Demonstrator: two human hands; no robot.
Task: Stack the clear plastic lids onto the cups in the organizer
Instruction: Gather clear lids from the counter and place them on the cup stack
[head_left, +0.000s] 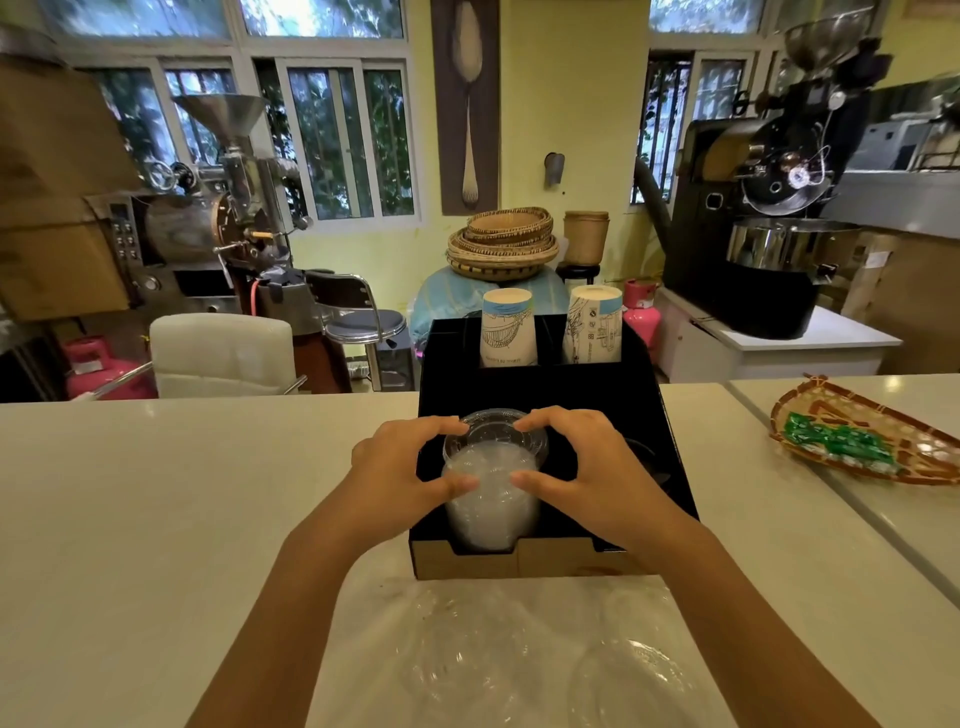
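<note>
Left hand and right hand grasp lid stack from both sides | stack in organizer, near-left slot | paper cups far

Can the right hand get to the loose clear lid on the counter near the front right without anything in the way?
Probably yes. The lid lies flat on open counter below the right hand, nothing on it. That hand would first have to let go of the lid stack in the organizer.

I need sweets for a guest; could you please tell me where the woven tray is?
In the head view, the woven tray lies on the counter at far right, beyond the black organizer.
</note>
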